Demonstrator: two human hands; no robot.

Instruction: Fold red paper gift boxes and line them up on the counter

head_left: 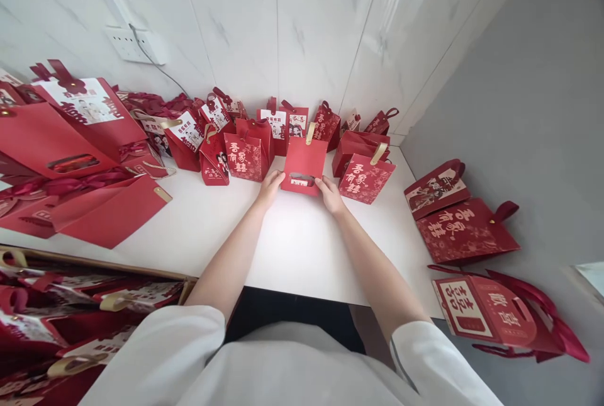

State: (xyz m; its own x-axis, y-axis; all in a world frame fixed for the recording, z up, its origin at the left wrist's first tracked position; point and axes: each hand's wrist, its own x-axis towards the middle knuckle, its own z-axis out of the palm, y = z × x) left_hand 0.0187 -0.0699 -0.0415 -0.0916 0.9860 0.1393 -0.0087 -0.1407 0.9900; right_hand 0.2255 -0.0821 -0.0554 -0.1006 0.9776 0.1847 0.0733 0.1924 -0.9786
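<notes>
A plain red gift box (pixel 306 157) with a cut-out window near its bottom and a cream loop handle on top stands upright on the white table (pixel 292 242). My left hand (pixel 270 189) grips its lower left edge, fingers closed on it. On the lower right edge, my right hand (pixel 329 194) holds it the same way. A red box with gold characters (pixel 361 179) stands just right of my right hand. Another patterned red box (pixel 245 155) is to the left of my left hand.
Several red gift boxes line the tiled wall (pixel 325 28). Larger red boxes (pixel 80 116) crowd the left side. A carton (pixel 189 289) full of them sits at lower left. More boxes (pixel 465 230) stand along the grey wall at right. A socket strip (pixel 134 45) with a cable is on the wall.
</notes>
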